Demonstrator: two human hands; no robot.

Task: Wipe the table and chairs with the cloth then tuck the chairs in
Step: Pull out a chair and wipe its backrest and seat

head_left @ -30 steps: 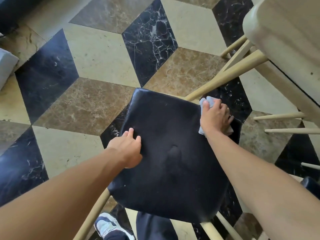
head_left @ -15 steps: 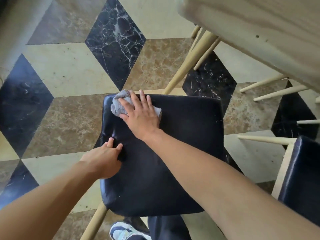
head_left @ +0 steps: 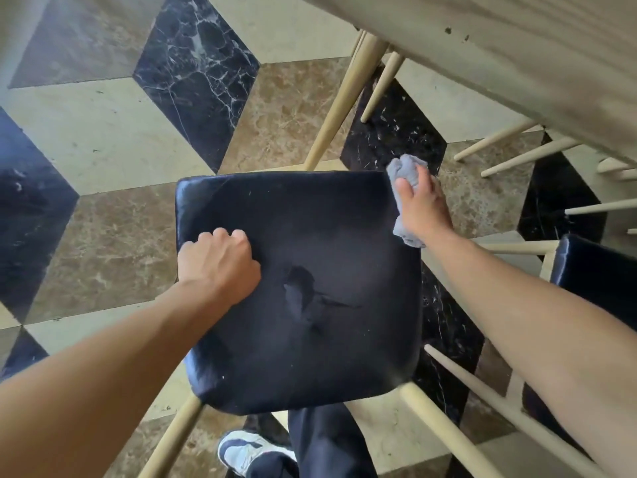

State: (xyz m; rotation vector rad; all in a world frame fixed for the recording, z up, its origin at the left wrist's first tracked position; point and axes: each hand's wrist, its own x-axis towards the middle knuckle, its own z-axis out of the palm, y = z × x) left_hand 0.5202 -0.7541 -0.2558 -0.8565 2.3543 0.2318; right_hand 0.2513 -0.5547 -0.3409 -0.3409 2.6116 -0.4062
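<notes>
A chair with a dark navy padded seat (head_left: 310, 257) and pale wooden legs stands below me. My left hand (head_left: 220, 263) rests on the seat's left part with its fingers curled, nothing held in it. My right hand (head_left: 422, 205) grips a crumpled grey cloth (head_left: 405, 167) against the seat's far right corner and right edge. The pale wooden table (head_left: 517, 46) slants across the upper right, its top out of view.
A second navy-seated chair (head_left: 599, 277) stands at the right edge, and more pale legs (head_left: 517, 157) reach under the table. The floor is marble in black, brown and cream diamonds (head_left: 103, 132). My leg and sneaker (head_left: 248, 450) are just behind the chair.
My right hand swept the cloth from the seat's far right to its far left, then back to the far right corner. My left hand shifted inward on the seat and curled its fingers.
</notes>
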